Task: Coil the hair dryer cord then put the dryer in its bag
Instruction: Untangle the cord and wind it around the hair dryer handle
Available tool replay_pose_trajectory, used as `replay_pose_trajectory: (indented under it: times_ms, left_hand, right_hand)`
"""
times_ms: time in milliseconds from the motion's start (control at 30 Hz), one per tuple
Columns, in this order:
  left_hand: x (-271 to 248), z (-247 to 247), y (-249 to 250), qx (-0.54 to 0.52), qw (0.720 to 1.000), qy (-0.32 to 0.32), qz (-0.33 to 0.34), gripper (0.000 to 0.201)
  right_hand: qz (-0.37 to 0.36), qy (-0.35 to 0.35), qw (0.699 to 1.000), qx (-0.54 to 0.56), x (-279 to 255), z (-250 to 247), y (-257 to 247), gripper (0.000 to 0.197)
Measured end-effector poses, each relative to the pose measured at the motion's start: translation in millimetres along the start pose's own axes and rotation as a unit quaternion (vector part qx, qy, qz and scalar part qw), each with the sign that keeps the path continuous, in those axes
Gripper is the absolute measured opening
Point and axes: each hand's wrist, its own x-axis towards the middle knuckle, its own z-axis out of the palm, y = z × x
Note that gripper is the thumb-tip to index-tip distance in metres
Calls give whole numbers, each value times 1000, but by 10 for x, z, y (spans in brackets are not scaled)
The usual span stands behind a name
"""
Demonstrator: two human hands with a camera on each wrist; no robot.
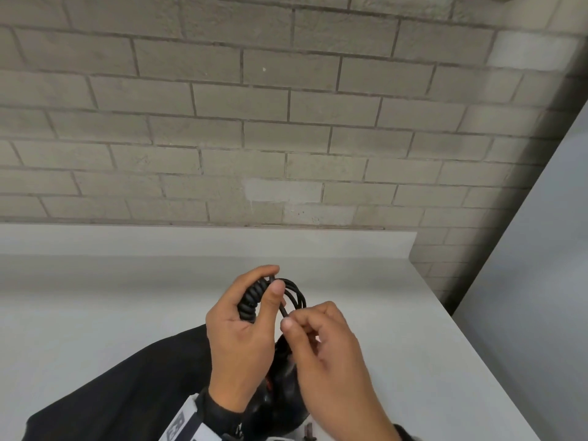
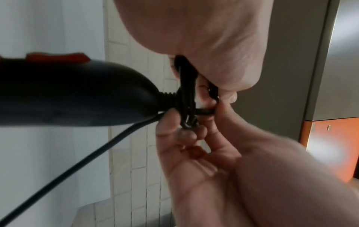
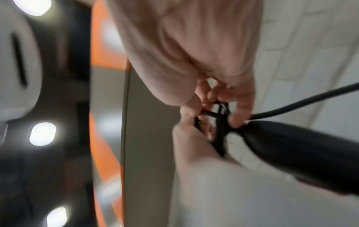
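Observation:
Over the white table, my left hand [image 1: 269,280] grips a bundle of coiled black cord [image 1: 251,300] between thumb and curled fingers. My right hand [image 1: 294,318] pinches one strand of the loops [image 1: 297,296] just to the bundle's right. The black hair dryer [image 1: 280,393] hangs below both hands, mostly hidden by them. The left wrist view shows the dryer's handle [image 2: 68,95] with a red switch [image 2: 56,57], the loops [image 2: 186,98] at its base, and loose cord [image 2: 77,169] trailing down-left. A black fabric bag [image 1: 111,377] lies under my left forearm.
The white table [image 1: 95,297] runs back to a grey brick wall [image 1: 254,122]. A pale grey cabinet side [image 1: 541,249] stands at the table's right edge. An orange panel [image 2: 330,145] shows in the left wrist view.

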Motion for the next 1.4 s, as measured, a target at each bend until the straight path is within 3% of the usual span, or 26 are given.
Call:
replay_pose_trajectory:
  times_ms: [67,100,167,200,267,333,400,500,600,667,733,800,833,867,900,933,1033,1100,1133,1233,1400]
  left_hand:
    - [26,-21,-4,5,1000,-17,12,19]
    - [29,-25,2,6,999,-26,20,19]
    - [36,-14,13,7,999,-42,32,19]
    - [41,-5,10,4,998,-44,34,20]
    - [66,-7,-12,0,999,-37,32,21]
    - [100,-30,-48,3,999,-24,35,21]
    - [123,-62,-69,5,999,-16,36,21]
    - [127,-81,-72,11,999,-19,42,19]
    - [117,-72,-81,8,999,-17,44,18]
    - [111,-63,-98,-1,999,-14,33,21]
    - [100,-55,-98,-15,1000,-15,21,29]
    - [83,-39,-84,-33,999,-23,14,34]
    - [76,-28,-69,-37,999,-28,14,33]
    - [74,-17,-59,-36,999,-32,17,31]
    - [79,-6,-56,-34,999,-31,20,29]
    - [88,0,-65,-32,999,-24,19,25]
    - [131,-36,-96,-34,999,11,-2,13]
    - [141,-70,-104,-24,1000,11,0,13]
    - [135,-78,-103,-20,1000,7,4,15]
    - [123,-76,-109,-20,1000,12,-5,24]
    - [101,-24,-107,-38,999,12,-25,16]
  right_hand:
    - [110,-72,982,136,66,-160,-104,24]
    - [156,-107,956,225,102,-235,-143,28]
    - [202,-154,899,357,178,-359,-191,30]
    - [198,-169,887,381,199,-393,-190,28]
    - [156,-186,906,347,219,-404,-162,23]
    - [82,-176,949,247,182,-375,-113,16]
    - [12,-135,976,170,135,-336,-37,12]
    - [-60,-77,991,89,72,-259,49,13]
    - [-47,-63,993,85,31,-264,35,13]
    - [9,-103,985,140,70,-340,6,14]
    - [104,-177,937,281,141,-431,25,11]
    - [208,-247,803,501,194,-466,51,18]
    - [232,-264,751,560,195,-448,50,18]
    - [238,-269,722,592,187,-418,57,19]
    - [227,-264,720,600,174,-383,70,21]
    - [200,-254,739,591,149,-350,79,24]
    - [39,-197,887,417,33,-283,85,21]
    - [-44,-167,951,257,-29,-238,129,19]
    - [-69,-151,969,183,-49,-210,146,19]
    - [-158,-86,980,80,-85,-85,199,21]
    - [-256,30,966,-30,-23,24,410,14]
